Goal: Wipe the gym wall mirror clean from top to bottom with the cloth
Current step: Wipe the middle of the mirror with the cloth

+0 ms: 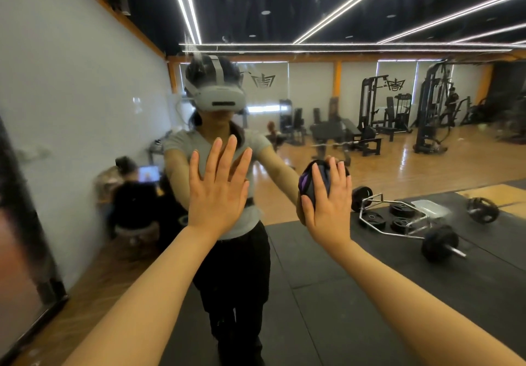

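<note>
My left hand (217,192) lies flat against the mirror (327,95), fingers straight and spread, holding nothing. My right hand (330,203) presses a bunched dark cloth (313,182) with a purple fold against the glass, fingers curled over it and thumb hooked under its lower edge. The cloth sits at about chest height on the glass, just right of my left hand. Faint streaks and specks mark the glass higher up. The reflection shows a barbell (439,242) on black mats.
</note>
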